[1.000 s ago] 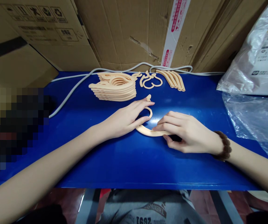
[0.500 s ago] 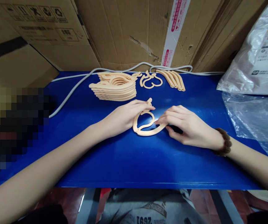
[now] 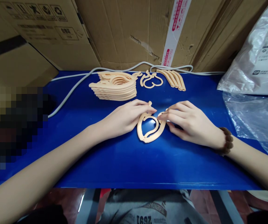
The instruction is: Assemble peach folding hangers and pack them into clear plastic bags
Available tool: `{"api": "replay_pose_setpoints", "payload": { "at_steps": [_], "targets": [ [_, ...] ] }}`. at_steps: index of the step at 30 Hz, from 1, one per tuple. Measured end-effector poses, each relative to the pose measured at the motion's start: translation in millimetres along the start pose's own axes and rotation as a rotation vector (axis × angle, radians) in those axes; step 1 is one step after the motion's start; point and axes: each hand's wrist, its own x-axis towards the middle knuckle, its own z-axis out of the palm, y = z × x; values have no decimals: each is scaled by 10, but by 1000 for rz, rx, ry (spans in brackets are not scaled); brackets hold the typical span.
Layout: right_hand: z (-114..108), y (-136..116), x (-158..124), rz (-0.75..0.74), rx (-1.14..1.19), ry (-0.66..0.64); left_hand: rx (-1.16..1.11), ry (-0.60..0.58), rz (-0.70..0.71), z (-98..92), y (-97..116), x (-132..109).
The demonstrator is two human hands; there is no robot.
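Observation:
A peach plastic folding hanger (image 3: 151, 130) lies on the blue table (image 3: 129, 161), folded into a leaf-like loop. My left hand (image 3: 124, 117) pinches its upper left end with the fingertips. My right hand (image 3: 187, 123), with a brown bead bracelet (image 3: 227, 141) on the wrist, pinches the upper right end. The two ends meet between my fingertips.
Behind my hands are a stack of folded hangers (image 3: 115, 87), loose hook pieces (image 3: 151, 80) and a row of straight arm pieces (image 3: 174, 79). A grey cable (image 3: 77, 85) runs along the back. Cardboard boxes (image 3: 129, 31) wall the rear; plastic bags (image 3: 252, 93) lie right.
The hanger's long arm has swung from lying flat sideways to folded up against the hook part. Both hands moved closer together and slightly away from me.

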Motion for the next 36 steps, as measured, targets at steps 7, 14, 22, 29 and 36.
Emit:
{"api": "replay_pose_setpoints", "payload": {
  "at_steps": [7, 14, 22, 29, 36],
  "targets": [
    [4, 9, -10, 15, -23, -21, 44, -25, 50, -25, 76, -1],
    [-20, 8, -12, 159, -87, -4, 42, -42, 102, -25, 112, 11],
    [-16, -46, 8, 140, 111, -35, -11, -88, 65, 3, 116, 5],
    [43, -56, -2, 81, 237, -172, -46, -64, 8, 40, 93, -16],
    [43, -44, 13, 78, 272, -150, -66, -54, 9, 53, 98, -24]
  ]
}}
